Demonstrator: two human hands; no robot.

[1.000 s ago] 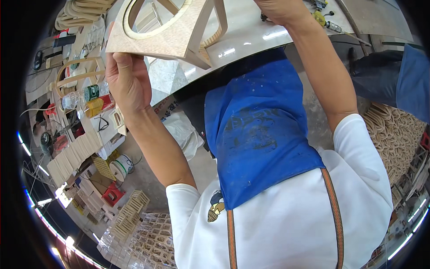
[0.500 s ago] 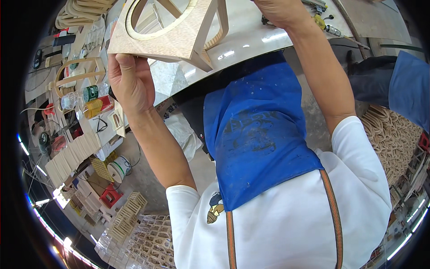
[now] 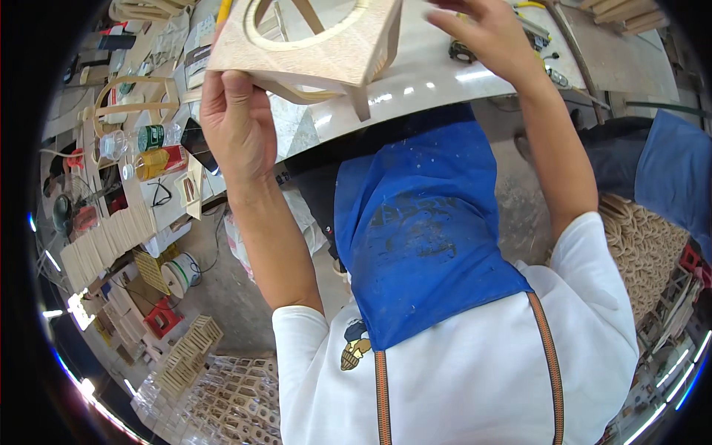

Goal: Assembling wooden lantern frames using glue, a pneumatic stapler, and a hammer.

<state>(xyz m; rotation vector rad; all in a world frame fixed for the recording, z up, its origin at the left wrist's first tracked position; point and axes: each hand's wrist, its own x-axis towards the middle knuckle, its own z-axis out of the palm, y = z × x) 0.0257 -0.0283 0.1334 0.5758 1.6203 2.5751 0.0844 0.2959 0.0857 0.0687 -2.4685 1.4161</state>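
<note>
A pale wooden frame [image 3: 297, 63] with a large round opening and splayed legs is held tilted over the front of the white workbench [image 3: 437, 59]. At its near left edge, my left hand [image 3: 241, 122] grips it, thumb on the near side and the other fingers partly hidden behind. Well to the right of the frame, my right hand [image 3: 489, 37] hovers above the bench, its fingers apart and slightly blurred, with nothing in them. Beyond that hand lie a yellow-and-black tool [image 3: 461, 50] and a screwdriver-like tool [image 3: 560, 78].
Bottles [image 3: 159, 159], a dark phone-like slab [image 3: 199, 144] and glasses [image 3: 161, 194] sit at the left. Below stands a white bucket [image 3: 180, 274] near a red stool [image 3: 162, 317]. Someone in a blue apron [image 3: 671, 170] is at the right, near stacked wooden pieces [image 3: 641, 252].
The wooden frame and my left hand have shifted right in the picture. My right hand has come lower and right, its fingers now spread. The whole view has shifted slightly.
</note>
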